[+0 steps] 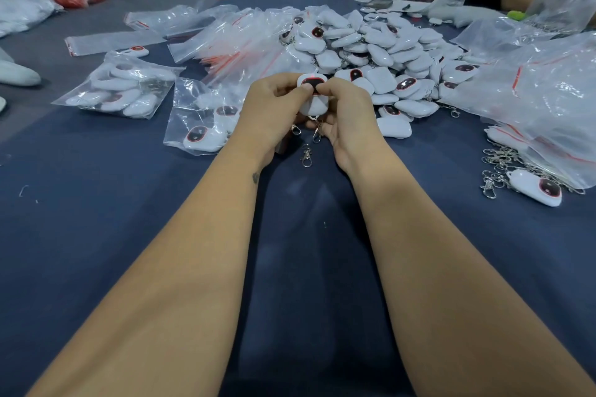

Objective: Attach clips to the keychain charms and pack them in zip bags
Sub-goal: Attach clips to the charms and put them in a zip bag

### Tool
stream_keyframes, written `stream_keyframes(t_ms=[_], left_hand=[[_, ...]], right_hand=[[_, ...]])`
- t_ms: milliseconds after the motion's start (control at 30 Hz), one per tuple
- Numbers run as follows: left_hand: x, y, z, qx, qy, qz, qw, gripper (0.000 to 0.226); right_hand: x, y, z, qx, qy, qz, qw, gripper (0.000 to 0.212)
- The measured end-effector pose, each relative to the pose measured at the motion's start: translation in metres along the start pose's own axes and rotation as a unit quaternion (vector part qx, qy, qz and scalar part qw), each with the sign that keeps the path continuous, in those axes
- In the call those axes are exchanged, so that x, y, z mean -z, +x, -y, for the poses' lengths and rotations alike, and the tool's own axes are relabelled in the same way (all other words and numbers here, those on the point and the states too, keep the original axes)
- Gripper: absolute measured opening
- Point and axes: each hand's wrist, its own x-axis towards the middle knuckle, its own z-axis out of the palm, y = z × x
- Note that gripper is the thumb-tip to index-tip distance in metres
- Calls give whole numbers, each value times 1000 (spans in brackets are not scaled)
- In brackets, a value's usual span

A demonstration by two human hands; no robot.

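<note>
With both my left hand (274, 103) and right hand (346, 109) pinching one white charm (313, 97), its dangling clip (316, 134) may unhook if my fingers slip.

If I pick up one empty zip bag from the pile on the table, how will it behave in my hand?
Probably floppy: the empty zip bags are thin clear film that lies crumpled and fanned out. Likely very light, and perhaps slippery, since the film looks glossy and several sheets overlap, so more than one may lift together. The red seal strip looks like the stiffest place to pinch.
</note>
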Motion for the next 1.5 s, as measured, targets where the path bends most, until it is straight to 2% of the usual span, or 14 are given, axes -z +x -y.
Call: stream_keyframes(t_ms=[333, 433, 533, 600, 667, 700, 767, 800, 933, 1067, 1233, 1267, 1367, 1500], left_hand=[[-2, -2, -4, 7, -13, 1, 1000, 21], [-5, -3, -10, -38, -13, -53, 998, 23], [-1, -3, -12, -107, 85, -138, 981, 21], [5, -3, -11, -119, 247, -167, 947, 19], [9, -2, -4, -101, 473, -152, 862, 31], [10, -2, -1, -80, 543, -137, 824, 40], [11, -2, -1, -37, 581, -127, 803, 45], [12, -1, -1, -25, 575, -131, 807, 40], [13, 0, -3, -17, 549, -129, 826, 32], [11, -2, -3, -7, 595, -84, 799, 29], [11, -1, -4, -27, 602, -101, 792, 8], [11, -1, -4, -31, 593, -111, 797, 5], [11, 0, -3, -45, 522, -167, 835, 25], [12, 1, -3, -49, 351, -170, 920, 27]], right_hand=[[-1, -1, 1, 17, -9, 3, 1000, 15], [-3, -1, 0, 56, 22, -9, 998, 21], [-1, 1, 0, 86, 11, -55, 995, 30], [1, 3, 1, 86, 0, -72, 994, 24], [1, 4, 1, 76, 19, -72, 994, 19], [0, 5, 1, 69, 40, -66, 995, 16], [-2, 4, 2, 52, 93, -46, 993, 6], [-2, 2, 3, 41, 118, -32, 992, 4], [-5, 0, 2, 18, 180, 25, 983, 23], [-6, -1, 1, 26, 171, 36, 984, 21], [-4, 2, -1, 26, 157, 32, 987, 15], [-4, 2, -1, 24, 151, 30, 988, 15], [-4, 2, -2, 20, 143, 25, 989, 8], [-2, 4, -2, 26, 154, 12, 988, 6]])
